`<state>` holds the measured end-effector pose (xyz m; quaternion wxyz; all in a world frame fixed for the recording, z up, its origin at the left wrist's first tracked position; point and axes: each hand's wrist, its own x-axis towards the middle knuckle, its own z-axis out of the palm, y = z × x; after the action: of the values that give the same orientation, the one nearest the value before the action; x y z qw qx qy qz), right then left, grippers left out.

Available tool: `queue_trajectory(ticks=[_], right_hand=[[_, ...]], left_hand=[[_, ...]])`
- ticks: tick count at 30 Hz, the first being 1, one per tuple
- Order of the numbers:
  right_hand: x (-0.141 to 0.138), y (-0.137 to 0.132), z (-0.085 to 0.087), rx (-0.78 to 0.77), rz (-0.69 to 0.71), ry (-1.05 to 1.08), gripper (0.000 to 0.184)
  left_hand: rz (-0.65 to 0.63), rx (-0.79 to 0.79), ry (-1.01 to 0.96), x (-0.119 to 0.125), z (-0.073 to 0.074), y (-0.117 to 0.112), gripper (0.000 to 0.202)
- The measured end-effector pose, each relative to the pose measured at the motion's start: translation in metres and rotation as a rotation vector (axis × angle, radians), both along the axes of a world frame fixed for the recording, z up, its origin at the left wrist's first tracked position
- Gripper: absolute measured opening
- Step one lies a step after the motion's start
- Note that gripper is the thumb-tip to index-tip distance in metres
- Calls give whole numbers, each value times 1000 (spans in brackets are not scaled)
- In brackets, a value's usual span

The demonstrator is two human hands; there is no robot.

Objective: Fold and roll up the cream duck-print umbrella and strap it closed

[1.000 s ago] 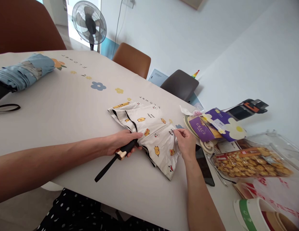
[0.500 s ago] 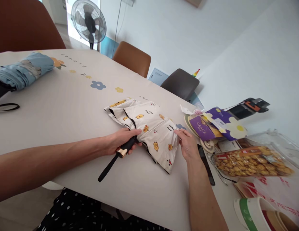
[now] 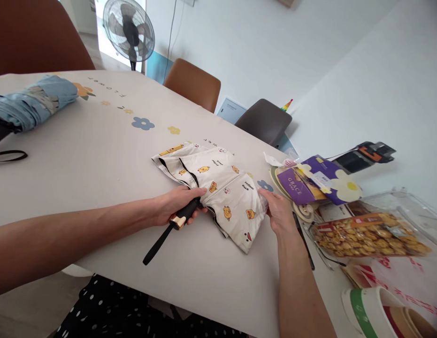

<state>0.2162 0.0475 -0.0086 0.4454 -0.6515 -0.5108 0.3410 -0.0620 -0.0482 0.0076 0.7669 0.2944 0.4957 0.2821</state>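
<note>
A white folding umbrella (image 3: pixel 227 188) with yellow duck prints lies collapsed on the table in front of me, its canopy loose and fanned out in flaps. My left hand (image 3: pixel 181 204) is wrapped round the top of its black handle, thumb against the fabric. Below that hand show a gold-coloured band and a black wrist strap (image 3: pixel 157 245). At the right end of the canopy, my right hand (image 3: pixel 279 206) pinches the fabric edge between thumb and fingers.
A blue folded umbrella (image 3: pixel 38 101) lies on the table (image 3: pixel 109 173) at the left. Along the right side are a purple box (image 3: pixel 294 185), a packet of cookies (image 3: pixel 373 237), a dark phone (image 3: pixel 303 239) and tape rolls (image 3: pixel 361 312). Chairs (image 3: pixel 193 87) and a fan (image 3: pixel 130 33) stand beyond.
My right hand has shifted slightly right, drawing the canopy's right edge outward with it. My left hand keeps its hold on the handle.
</note>
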Motion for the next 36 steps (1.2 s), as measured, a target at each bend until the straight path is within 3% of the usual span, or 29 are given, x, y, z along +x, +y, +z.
queue_trajectory(ticks=[2, 5, 13, 20, 28, 36], right_hand=[[-1, -1, 1, -73, -43, 25, 27], [-3, -2, 2, -73, 0, 22, 25], [-11, -2, 4, 159, -128, 142, 22], [-21, -3, -2, -59, -24, 212, 25], [-14, -2, -4, -194, 25, 224, 22], [-18, -3, -5, -49, -34, 189, 23]], left_hand=[[-4, 1, -8, 0, -1, 0, 40], [-4, -5, -7, 0, -1, 0, 40], [7, -12, -5, 0, 3, 0, 39], [1, -13, -18, 0, 1, 0, 39], [14, -24, 0, 0, 3, -1, 37], [6, -35, -11, 0, 2, 0, 38]])
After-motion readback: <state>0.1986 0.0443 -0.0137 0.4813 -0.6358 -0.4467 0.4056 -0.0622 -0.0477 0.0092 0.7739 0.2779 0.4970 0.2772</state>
